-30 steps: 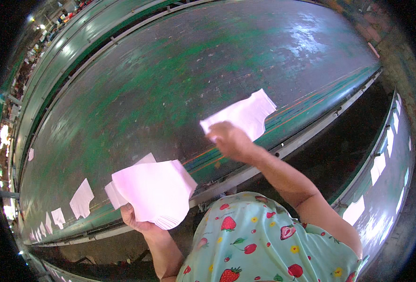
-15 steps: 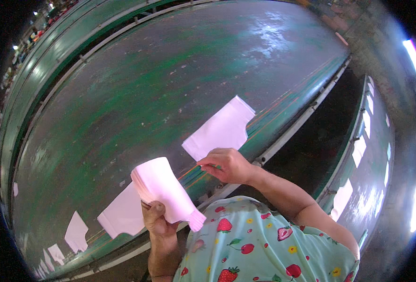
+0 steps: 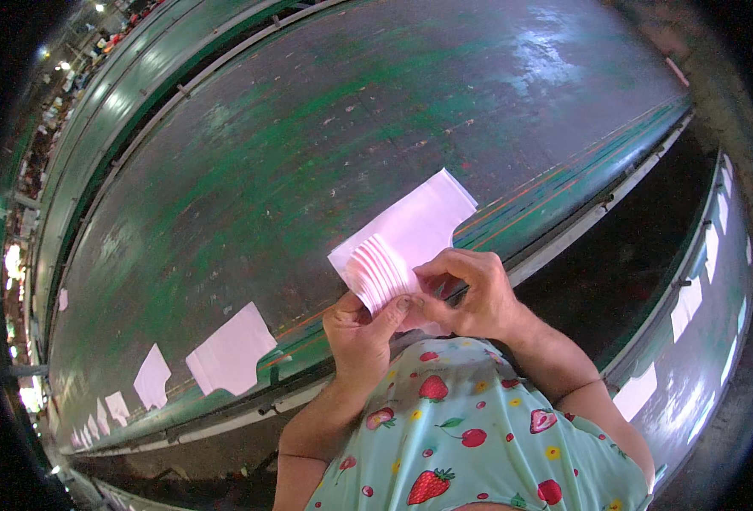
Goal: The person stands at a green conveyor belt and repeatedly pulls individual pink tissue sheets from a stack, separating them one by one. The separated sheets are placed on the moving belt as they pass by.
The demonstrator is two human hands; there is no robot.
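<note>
My left hand [image 3: 361,330] is closed around a stack of pale pink fabric pieces [image 3: 378,271], its thumb pressed on the lower end. The layers fan out and curve over at the top. My right hand [image 3: 474,294] pinches at the right lower edge of that stack, close to my left thumb. Just beyond the stack, a single cut fabric piece [image 3: 423,213] lies flat on the long green table [image 3: 249,170], partly covered by the stack. Further left, another cut piece [image 3: 233,349] lies along the near edge.
More fabric pieces [image 3: 152,376] run in a row down the near edge to the left. A metal rail [image 3: 598,209] borders the table. Across a dark gap on the right, a second table [image 3: 700,358] also carries pale pieces. Other long tables [image 3: 108,111] stand at far left.
My right hand has moved from the flat piece to the stack and now pinches its edge. My left hand has shifted right with the stack, whose layers are now fanned.
</note>
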